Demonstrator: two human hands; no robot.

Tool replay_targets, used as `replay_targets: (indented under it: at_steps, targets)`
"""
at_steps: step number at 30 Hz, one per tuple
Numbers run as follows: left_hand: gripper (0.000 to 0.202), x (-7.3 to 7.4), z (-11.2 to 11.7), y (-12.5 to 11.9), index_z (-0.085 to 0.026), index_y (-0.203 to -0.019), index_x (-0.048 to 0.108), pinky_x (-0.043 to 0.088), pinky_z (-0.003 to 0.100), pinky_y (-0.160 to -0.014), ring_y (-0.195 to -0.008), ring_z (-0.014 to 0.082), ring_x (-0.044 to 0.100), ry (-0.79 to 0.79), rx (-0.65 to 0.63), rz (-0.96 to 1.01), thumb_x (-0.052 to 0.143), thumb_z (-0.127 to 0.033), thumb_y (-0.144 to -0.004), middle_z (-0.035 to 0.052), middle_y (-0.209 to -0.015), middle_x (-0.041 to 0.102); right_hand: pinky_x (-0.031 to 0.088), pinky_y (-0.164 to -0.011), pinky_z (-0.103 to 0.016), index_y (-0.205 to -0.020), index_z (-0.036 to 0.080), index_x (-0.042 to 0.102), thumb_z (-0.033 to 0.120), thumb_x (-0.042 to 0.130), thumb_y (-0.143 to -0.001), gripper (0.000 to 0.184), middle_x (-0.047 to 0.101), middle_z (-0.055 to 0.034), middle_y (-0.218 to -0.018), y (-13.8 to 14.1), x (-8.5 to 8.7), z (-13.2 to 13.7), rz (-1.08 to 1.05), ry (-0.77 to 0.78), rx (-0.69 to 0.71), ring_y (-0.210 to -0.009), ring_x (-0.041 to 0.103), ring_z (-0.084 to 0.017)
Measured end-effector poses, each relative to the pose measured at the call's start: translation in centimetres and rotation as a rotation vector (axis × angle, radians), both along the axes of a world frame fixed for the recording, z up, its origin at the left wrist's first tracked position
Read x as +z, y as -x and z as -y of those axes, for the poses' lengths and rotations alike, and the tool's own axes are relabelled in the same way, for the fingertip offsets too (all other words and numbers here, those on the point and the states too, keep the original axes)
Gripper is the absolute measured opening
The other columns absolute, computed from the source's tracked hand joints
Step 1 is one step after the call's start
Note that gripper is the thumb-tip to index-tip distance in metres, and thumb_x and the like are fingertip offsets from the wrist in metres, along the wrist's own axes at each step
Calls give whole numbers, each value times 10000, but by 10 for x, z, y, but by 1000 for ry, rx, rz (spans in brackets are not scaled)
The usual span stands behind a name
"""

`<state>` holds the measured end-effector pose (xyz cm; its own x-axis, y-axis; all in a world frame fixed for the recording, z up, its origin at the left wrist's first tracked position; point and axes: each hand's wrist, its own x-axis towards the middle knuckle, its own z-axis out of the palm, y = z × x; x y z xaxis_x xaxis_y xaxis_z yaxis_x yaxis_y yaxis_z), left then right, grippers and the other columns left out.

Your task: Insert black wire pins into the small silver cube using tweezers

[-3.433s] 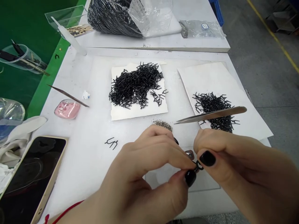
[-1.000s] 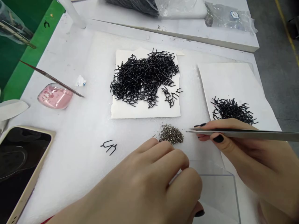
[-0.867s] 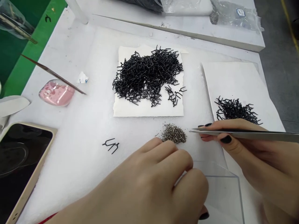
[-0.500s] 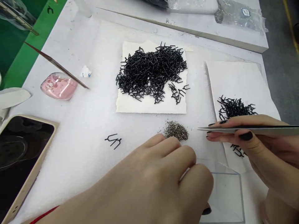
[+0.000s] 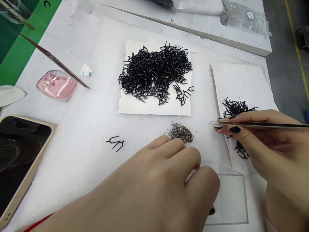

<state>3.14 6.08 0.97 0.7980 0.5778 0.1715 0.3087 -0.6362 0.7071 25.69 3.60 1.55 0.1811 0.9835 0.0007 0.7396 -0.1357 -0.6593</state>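
Note:
My right hand point(image 5: 256, 135) grips a pair of metal tweezers point(image 5: 272, 125) level, tips pointing left. The tweezers' tips stand slightly apart with nothing visible between them. Under that hand lies a small pile of black forked pieces point(image 5: 238, 107) on a white sheet. My left hand point(image 5: 166, 174) is curled, its back toward me; whatever its fingertips pinch is hidden. Just beyond its knuckles sits a heap of tiny metallic bits point(image 5: 181, 132). A clear plastic box point(image 5: 233, 199) lies beside and partly behind the left hand. A couple of loose black forked pieces point(image 5: 116, 142) rest to the left.
A large pile of black forked pieces point(image 5: 154, 72) covers a white paper point(image 5: 156, 109) at the back. Along the left are a phone point(image 5: 21, 151), a pink glossy case point(image 5: 58, 85) and a second pair of tweezers point(image 5: 54, 59). Plastic bags point(image 5: 243, 17) lie beyond the ledge point(image 5: 193, 32).
My right hand has turned the tweezers so they show more edge-on, and their tips have shifted slightly right and up. The left hand stays almost still. The whole view has shifted a little.

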Motion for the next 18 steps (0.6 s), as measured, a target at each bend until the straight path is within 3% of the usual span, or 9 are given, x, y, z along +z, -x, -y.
replay_targets:
  at_steps: [9,13,16,18]
  targets:
    - [256,11,1,1,-167,-739,562,350,337,-599,-678,184,466,35,10,-68,411,-144,-945,34,-721,532,514,-522,-281,-947,351,699,257,654,-892,118,727,39,-941,1,-1,-6,33,30,-10,-800,709,-198]
    - [272,7,3,-1,-184,-745,595,433,342,-629,-681,178,523,-20,40,-22,420,-166,-952,38,-735,596,519,-564,-282,-917,354,701,226,653,-888,140,722,63,-921,0,-2,-7,91,1,31,-775,699,-165]
    - [204,2,10,-3,-204,-763,605,513,353,-697,-712,174,584,-59,159,55,481,-175,-923,33,-776,652,501,-530,-257,-909,347,698,224,639,-899,137,717,66,-919,1,-2,-6,102,-4,28,-782,693,-150]
    - [132,3,16,-4,-207,-802,599,543,350,-694,-734,178,614,10,274,69,520,-147,-889,33,-801,667,497,-515,-245,-904,330,697,233,632,-906,117,714,49,-920,4,0,-4,87,0,27,-786,693,-152]
